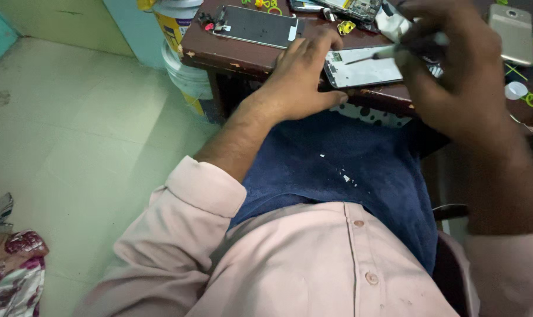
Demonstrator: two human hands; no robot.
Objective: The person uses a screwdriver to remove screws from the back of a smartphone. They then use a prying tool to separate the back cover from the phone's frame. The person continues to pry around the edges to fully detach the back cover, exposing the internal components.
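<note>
Lying at the brown table's [243, 56] near edge, the opened phone [363, 67] is pinned flat by the left hand [304, 73]; a screwdriver [389, 53] is gripped by the blurred right hand [460, 70], partly cut off.

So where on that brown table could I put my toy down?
There is a bare strip on the table, between the dark screen panel and the front edge, beside the left hand. Further right it is crowded: opened phone, right hand with screwdriver, gold phone.

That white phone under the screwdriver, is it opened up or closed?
Opened up: the white phone lies flat with bare internals showing, the screwdriver tip on it.
</note>
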